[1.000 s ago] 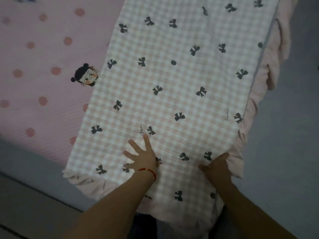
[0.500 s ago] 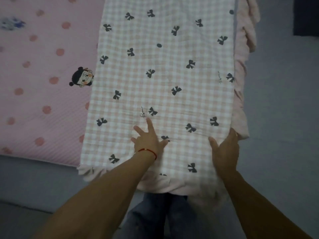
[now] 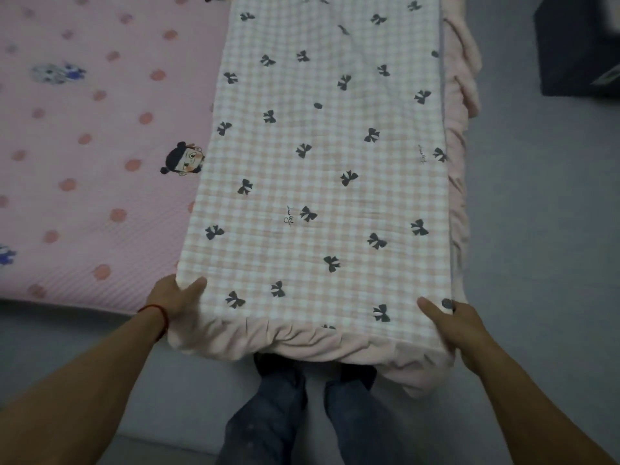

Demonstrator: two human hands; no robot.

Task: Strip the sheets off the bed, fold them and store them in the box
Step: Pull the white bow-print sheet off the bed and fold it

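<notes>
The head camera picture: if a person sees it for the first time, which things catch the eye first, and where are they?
First comes the checked sheet with dark bows, a long folded strip running up the middle. The left hand and the right hand each grip a near corner of it, above its pink ruffle. To the left lies the pink dotted mattress cover, with a cartoon face right at the sheet's edge.

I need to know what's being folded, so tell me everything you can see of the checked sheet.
The checked sheet is pink-and-white gingham printed with dark bows and small script words, its fabric looking soft and lightly quilted, with a plain pink ruffle along its near and right edges. It lies as a long, flat folded strip on the pink dotted mattress cover, its near end overhanging the bed. The left hand and right hand each hold a near corner.
</notes>
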